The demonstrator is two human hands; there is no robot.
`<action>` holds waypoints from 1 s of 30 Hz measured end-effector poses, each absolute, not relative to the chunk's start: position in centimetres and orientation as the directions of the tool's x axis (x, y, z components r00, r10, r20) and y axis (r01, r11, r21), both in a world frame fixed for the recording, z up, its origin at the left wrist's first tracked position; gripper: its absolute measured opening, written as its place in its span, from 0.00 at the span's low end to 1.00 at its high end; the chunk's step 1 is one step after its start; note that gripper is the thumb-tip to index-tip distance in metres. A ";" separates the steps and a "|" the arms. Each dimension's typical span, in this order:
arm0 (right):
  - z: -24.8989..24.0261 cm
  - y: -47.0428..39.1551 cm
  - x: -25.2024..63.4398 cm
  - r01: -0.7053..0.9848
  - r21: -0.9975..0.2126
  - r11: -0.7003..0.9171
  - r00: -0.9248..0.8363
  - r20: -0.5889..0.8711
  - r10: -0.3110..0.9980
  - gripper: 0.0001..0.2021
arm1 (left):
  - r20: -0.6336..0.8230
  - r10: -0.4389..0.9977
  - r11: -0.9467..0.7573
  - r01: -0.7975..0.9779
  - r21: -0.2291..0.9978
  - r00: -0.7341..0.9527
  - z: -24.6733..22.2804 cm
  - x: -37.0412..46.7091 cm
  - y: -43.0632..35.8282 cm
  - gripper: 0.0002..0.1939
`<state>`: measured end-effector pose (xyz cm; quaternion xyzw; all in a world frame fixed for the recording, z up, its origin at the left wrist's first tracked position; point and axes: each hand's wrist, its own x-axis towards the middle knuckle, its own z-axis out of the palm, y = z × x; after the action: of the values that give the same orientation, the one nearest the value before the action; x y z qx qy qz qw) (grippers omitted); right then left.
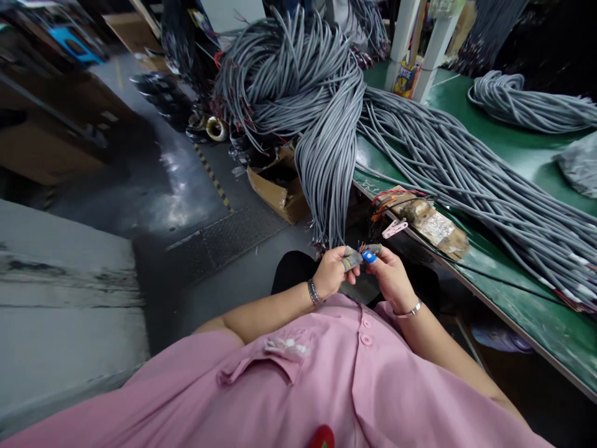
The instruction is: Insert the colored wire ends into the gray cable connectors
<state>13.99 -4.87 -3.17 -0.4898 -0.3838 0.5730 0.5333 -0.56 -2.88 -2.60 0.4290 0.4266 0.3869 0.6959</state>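
Note:
My left hand (pixel 330 272) and my right hand (pixel 392 280) meet in front of my lap, fingertips almost touching. Both are closed in a pinch around a small cluster of thin coloured wires (pixel 360 246), whose orange and dark ends poke up between them. Grey finger covers with yellow stripes wrap some fingers, and a blue cover (pixel 369 256) sits on my right thumb. Just beyond my left hand, the lower ends of a hanging bundle of grey cables (pixel 329 186) come down. Which hand bears more of the wires is hidden by the fingers.
Long grey cables (pixel 466 162) lie along the green table (pixel 517 298) at right. On its edge are a taped wooden block (pixel 438 230) and a pink clip (pixel 395 228). An open cardboard box (pixel 275 193) stands below; a grey cabinet (pixel 69 298) is at left.

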 end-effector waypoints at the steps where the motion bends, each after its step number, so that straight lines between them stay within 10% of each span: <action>1: -3.2 -4.8 14.0 -0.236 -0.963 -0.131 0.059 -0.149 0.987 0.12 | -0.265 0.901 0.337 -0.171 0.926 0.342 -2.6 -0.5 -2.9 0.15; 30: -3.8 -3.4 14.3 -0.307 -0.942 -0.136 0.109 -0.176 0.978 0.13 | -0.230 0.921 0.307 -0.222 0.925 0.314 -3.3 0.3 -1.2 0.14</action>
<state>14.31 -3.40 -3.83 -0.4896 -0.3427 0.5728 0.5611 0.34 -1.20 -3.28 0.4200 0.4161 0.4123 0.6932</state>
